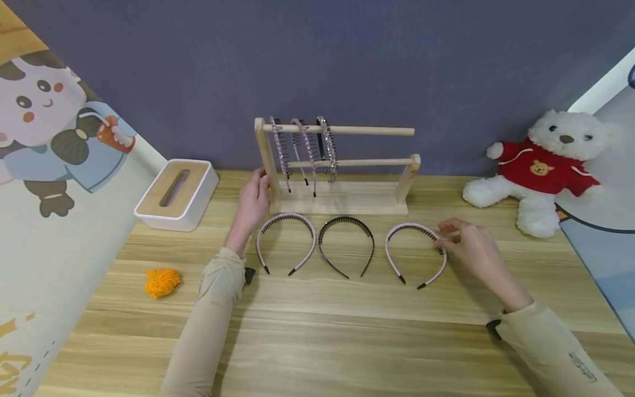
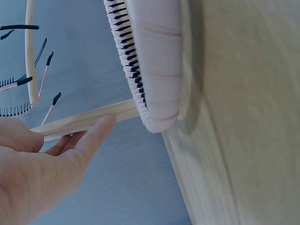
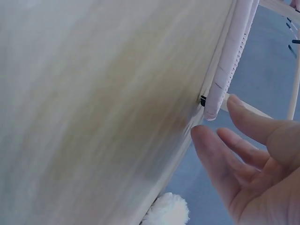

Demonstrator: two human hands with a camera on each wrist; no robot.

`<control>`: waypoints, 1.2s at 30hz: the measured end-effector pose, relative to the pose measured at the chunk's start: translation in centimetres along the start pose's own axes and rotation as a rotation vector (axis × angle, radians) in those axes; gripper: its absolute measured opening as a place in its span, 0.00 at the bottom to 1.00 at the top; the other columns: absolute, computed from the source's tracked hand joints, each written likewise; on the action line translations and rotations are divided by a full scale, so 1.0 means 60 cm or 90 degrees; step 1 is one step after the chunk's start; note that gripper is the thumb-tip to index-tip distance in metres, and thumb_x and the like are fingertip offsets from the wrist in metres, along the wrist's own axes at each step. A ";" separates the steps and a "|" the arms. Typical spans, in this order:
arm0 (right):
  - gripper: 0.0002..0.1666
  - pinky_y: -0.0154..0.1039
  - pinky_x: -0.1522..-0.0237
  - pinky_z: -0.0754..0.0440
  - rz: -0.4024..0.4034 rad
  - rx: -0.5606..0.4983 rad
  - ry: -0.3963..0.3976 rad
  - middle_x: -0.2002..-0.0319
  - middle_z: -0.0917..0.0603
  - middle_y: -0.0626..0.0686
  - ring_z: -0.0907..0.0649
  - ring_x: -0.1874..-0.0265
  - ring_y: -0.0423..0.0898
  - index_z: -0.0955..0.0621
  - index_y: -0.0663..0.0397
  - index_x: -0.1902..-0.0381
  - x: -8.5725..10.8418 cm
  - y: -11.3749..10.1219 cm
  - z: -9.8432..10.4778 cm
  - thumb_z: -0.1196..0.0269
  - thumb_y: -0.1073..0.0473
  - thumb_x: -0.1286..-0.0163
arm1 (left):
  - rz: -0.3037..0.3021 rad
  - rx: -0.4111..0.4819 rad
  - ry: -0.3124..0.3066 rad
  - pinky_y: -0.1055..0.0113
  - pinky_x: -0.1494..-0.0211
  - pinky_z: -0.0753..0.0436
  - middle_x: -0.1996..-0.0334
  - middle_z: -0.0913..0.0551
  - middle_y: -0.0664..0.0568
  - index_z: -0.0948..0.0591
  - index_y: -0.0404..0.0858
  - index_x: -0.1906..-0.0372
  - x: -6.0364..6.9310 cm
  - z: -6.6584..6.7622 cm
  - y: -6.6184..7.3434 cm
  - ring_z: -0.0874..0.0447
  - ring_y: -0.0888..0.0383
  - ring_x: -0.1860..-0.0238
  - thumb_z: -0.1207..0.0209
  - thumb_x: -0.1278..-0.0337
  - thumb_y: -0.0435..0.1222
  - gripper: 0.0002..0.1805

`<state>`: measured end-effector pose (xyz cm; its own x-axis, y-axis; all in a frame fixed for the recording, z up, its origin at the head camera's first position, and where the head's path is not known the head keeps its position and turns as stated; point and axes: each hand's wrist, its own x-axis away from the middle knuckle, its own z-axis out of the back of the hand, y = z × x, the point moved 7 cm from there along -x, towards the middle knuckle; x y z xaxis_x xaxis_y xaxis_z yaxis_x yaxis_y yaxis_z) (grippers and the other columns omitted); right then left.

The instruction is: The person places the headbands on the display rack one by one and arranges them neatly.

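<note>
The left hand point(image 1: 254, 201) grasps the left post point(image 1: 267, 149) of the wooden rack point(image 1: 357, 197); a hard push there could slide or tilt the rack and shake its three hanging hairbands point(image 1: 310, 146). These hang bunched toward the left post, and the top rail point(image 1: 372, 130) has a free end at three o'clock, so a strong tilt that way might let one run off. On the table point(image 1: 317, 331), at six o'clock from the rack, lie the left pink hairband point(image 1: 288, 215), the dark hairband point(image 1: 345, 219) and the right pink hairband point(image 1: 411, 225). The first two lie just beside each other, so a careless pull on one would probably shove its neighbour. The right hand point(image 1: 471, 251) is unclenched, fingers apart at the right pink hairband's three o'clock side; a poor pinch could skid the band over the wood.

For room, the tissue box point(image 1: 188, 193) at nine o'clock from the rack, by the table's left edge, and the orange wool ball point(image 1: 161, 282) at eight, limit any leftward sweep. The dark wall point(image 1: 337, 60) blocks twelve o'clock. The widest room for moving opens toward six o'clock. A gap separates the right hand from the teddy bear point(image 1: 538, 179) at two o'clock, near the table's right edge
</note>
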<state>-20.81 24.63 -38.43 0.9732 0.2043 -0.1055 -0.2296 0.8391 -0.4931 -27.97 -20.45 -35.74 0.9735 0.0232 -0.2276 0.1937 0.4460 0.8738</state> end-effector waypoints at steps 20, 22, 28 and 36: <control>0.21 0.66 0.55 0.12 -0.015 0.010 -0.069 0.58 0.10 0.67 0.09 0.61 0.64 0.16 0.72 0.50 0.000 0.006 -0.012 0.22 0.64 0.34 | -0.001 -0.003 -0.003 0.46 0.35 0.13 0.32 0.23 0.26 0.32 0.24 0.24 -0.001 -0.001 0.002 0.21 0.33 0.32 0.59 0.11 0.33 0.24; 0.20 0.64 0.56 0.12 -0.020 0.010 -0.074 0.59 0.10 0.66 0.09 0.61 0.64 0.16 0.72 0.50 -0.001 0.006 -0.013 0.23 0.64 0.34 | 0.000 0.001 -0.003 0.46 0.34 0.13 0.32 0.24 0.26 0.32 0.24 0.24 0.000 -0.001 0.001 0.21 0.33 0.32 0.59 0.11 0.33 0.24; 0.20 0.43 0.69 0.09 -0.031 -0.011 -0.082 0.60 0.11 0.66 0.08 0.62 0.62 0.16 0.74 0.51 -0.002 0.006 -0.016 0.23 0.67 0.35 | -0.006 0.006 -0.004 0.46 0.34 0.13 0.33 0.23 0.26 0.32 0.23 0.24 -0.001 -0.002 -0.001 0.21 0.33 0.32 0.59 0.11 0.33 0.24; 0.16 0.35 0.74 0.11 -0.038 -0.021 -0.092 0.64 0.12 0.62 0.09 0.64 0.59 0.15 0.72 0.53 -0.002 0.007 -0.019 0.24 0.68 0.34 | -0.011 -0.003 -0.001 0.46 0.36 0.12 0.34 0.22 0.26 0.31 0.23 0.25 -0.003 -0.001 -0.001 0.20 0.33 0.34 0.59 0.11 0.33 0.23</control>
<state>-21.00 24.38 -39.58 0.9727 0.2270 0.0481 -0.1692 0.8357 -0.5225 -28.17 -20.42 -35.78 0.9700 0.0140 -0.2426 0.2105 0.4504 0.8676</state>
